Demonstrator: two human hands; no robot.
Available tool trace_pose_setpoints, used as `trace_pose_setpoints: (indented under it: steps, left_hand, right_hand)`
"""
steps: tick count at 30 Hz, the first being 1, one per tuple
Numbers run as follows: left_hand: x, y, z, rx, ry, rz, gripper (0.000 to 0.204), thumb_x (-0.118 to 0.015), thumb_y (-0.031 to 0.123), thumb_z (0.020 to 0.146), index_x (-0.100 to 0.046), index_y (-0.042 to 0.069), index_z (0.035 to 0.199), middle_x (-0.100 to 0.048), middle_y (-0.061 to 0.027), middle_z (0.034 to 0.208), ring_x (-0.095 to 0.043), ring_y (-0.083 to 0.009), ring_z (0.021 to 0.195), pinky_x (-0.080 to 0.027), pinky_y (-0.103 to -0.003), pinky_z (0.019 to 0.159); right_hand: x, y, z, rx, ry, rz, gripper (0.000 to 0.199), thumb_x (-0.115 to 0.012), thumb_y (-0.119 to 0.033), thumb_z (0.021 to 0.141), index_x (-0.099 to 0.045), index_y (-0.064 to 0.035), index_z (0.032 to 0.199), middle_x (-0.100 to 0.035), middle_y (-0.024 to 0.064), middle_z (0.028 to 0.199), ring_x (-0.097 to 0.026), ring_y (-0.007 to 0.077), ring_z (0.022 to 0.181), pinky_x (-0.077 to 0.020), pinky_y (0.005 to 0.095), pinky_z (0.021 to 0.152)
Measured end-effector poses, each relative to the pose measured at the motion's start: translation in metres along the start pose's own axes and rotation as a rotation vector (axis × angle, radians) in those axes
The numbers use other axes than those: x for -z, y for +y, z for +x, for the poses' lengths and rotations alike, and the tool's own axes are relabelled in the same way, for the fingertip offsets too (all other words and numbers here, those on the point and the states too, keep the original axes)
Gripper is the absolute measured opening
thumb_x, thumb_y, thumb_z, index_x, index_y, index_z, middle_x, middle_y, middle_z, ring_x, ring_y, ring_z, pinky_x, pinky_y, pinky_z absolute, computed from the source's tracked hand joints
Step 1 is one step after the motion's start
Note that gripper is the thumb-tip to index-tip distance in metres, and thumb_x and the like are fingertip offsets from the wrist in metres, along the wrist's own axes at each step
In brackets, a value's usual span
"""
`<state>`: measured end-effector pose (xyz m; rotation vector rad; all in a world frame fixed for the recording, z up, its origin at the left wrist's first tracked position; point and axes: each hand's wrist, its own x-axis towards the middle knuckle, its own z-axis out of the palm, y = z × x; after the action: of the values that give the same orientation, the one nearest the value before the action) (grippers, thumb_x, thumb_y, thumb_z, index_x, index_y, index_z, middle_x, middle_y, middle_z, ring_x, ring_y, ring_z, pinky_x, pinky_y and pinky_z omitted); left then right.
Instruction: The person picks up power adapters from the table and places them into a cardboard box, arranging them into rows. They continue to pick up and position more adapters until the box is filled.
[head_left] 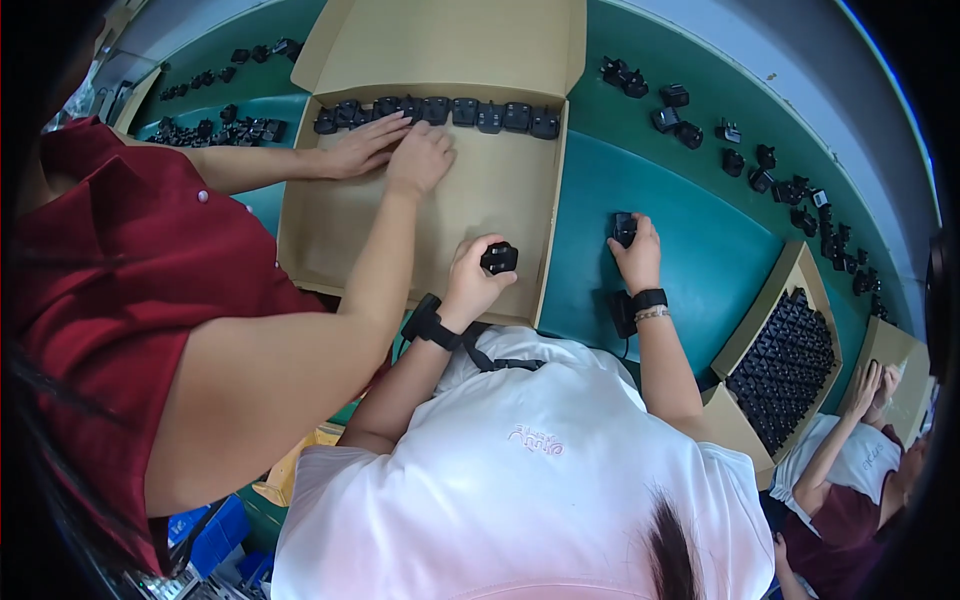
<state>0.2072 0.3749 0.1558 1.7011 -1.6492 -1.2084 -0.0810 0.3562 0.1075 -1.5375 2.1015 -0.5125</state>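
Observation:
My left hand (472,278) grips a black plug adapter (499,257) just above the floor of an open cardboard box (500,195). My right hand (638,255) is closed on another black adapter (624,228) that rests on the teal conveyor surface (700,250), right of the box. Both wrists wear black straps. A row of black adapters (440,110) lines the far wall of the box. A co-worker in a red shirt reaches in from the left, with both hands (395,148) lying flat on the box floor just below that row.
Loose black adapters (790,185) lie scattered along the belt's far right, and more (215,128) at the far left. A second cardboard box (785,365) full of adapters stands at the right, beside another person (860,450). Blue bins (215,530) sit low on the left.

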Motion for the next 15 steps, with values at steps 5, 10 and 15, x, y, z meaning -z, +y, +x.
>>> trace_pose_setpoints:
  steps: [5,10,15]
  left_hand:
    - [-0.007,0.001,0.023,0.010,0.152,0.089,0.059,-0.081,0.006,0.065,-0.056,0.004,0.118,-0.056,-0.0123,0.109,-0.060,-0.0216,0.095,-0.053,-0.028,0.073]
    - [-0.021,0.014,0.070,-0.136,0.345,0.228,0.061,-0.082,0.006,0.062,-0.056,0.000,0.117,-0.056,-0.0157,0.111,-0.061,-0.0245,0.096,-0.053,-0.029,0.074]
    - [-0.032,0.006,0.122,-0.223,0.423,0.299,0.062,-0.081,0.006,0.062,-0.056,0.000,0.118,-0.057,-0.0173,0.112,-0.060,-0.0261,0.097,-0.053,-0.032,0.078]
  right_hand:
    - [0.026,-0.028,0.004,-0.035,-0.020,0.220,0.060,-0.082,-0.015,0.068,-0.051,-0.0020,0.117,-0.062,0.0197,0.110,-0.061,0.0358,0.099,-0.0508,0.0411,0.084]
    - [0.039,-0.089,0.014,0.169,0.033,0.322,0.055,-0.083,-0.017,0.066,-0.055,-0.0018,0.110,-0.064,0.0170,0.100,-0.061,0.0334,0.096,-0.0512,0.0389,0.081]
    - [-0.012,-0.126,0.038,0.408,-0.021,-0.059,0.046,-0.083,-0.027,0.063,-0.060,-0.0023,0.095,-0.063,0.0126,0.090,-0.055,0.0291,0.093,-0.0441,0.0406,0.082]
